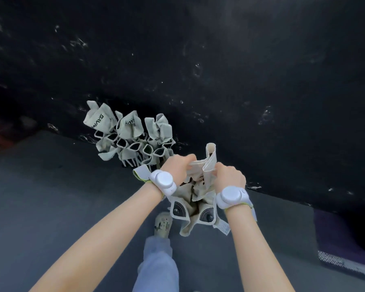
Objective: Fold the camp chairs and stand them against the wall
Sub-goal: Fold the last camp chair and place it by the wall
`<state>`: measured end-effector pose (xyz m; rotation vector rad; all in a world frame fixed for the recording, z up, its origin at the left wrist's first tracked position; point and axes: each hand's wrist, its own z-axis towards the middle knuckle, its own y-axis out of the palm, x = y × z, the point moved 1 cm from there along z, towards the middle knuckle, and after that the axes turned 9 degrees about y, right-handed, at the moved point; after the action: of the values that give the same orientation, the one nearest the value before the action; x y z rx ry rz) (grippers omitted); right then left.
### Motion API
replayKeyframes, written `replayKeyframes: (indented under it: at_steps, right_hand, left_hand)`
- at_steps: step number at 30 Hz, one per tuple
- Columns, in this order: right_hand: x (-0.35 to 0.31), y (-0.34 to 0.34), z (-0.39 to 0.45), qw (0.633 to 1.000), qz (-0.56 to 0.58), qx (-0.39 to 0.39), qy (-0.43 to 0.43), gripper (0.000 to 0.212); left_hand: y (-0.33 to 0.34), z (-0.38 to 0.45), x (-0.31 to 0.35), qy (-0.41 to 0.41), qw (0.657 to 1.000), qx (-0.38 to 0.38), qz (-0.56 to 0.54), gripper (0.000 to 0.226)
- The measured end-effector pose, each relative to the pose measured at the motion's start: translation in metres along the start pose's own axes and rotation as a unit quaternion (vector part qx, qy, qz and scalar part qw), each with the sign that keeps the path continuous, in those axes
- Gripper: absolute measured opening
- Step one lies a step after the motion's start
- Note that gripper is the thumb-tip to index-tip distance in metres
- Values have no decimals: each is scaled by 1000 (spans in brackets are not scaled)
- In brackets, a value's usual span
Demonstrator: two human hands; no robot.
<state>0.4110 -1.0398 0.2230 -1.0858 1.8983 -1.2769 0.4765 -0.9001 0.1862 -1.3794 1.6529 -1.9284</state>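
You hold the folded pale-grey canvas camp chair (195,199) upright before you — your left hand (178,165) and right hand (228,175) are both clamped on its gathered top fabric. Three folded chairs (129,135) already lean on the black wall (219,70). Next, I think, you must carry this one beside them — and lean it steadily.

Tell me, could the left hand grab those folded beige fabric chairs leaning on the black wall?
Probably not right now. The left hand is gripping the beige fabric chair that both hands hold, with the right hand. The folded chairs by the black wall stand just beyond it, nothing between, so once it lets go, likely yes.
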Motion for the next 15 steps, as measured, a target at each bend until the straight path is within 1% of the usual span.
replayKeyframes:
  at_steps: [1, 3, 5, 7, 10, 15]
  right_hand:
    - [0, 1, 5, 1000, -2, -7, 5, 10]
    - [-12, 4, 41, 999, 14, -18, 32, 8]
    - [-27, 2, 76, 998, 21, -29, 52, 7]
    - [-42, -3, 105, 996, 22, -44, 72, 13]
    - [-64, 1, 155, 992, 25, -72, 104, 26]
    - [-76, 9, 204, 989, 33, -78, 122, 32]
  left_hand:
    - [-1, 6, 0, 6, 1000, -13, -6, 25]
    - [-7, 43, -21, 21, 999, -35, -27, 20]
    - [-11, 77, -43, 16, 997, -52, -54, 21]
    - [-12, 104, -65, 0, 993, -67, -92, 26]
    - [-9, 152, -96, -18, 987, -98, -122, 29]
    - [-8, 198, -120, -22, 986, -87, -140, 25]
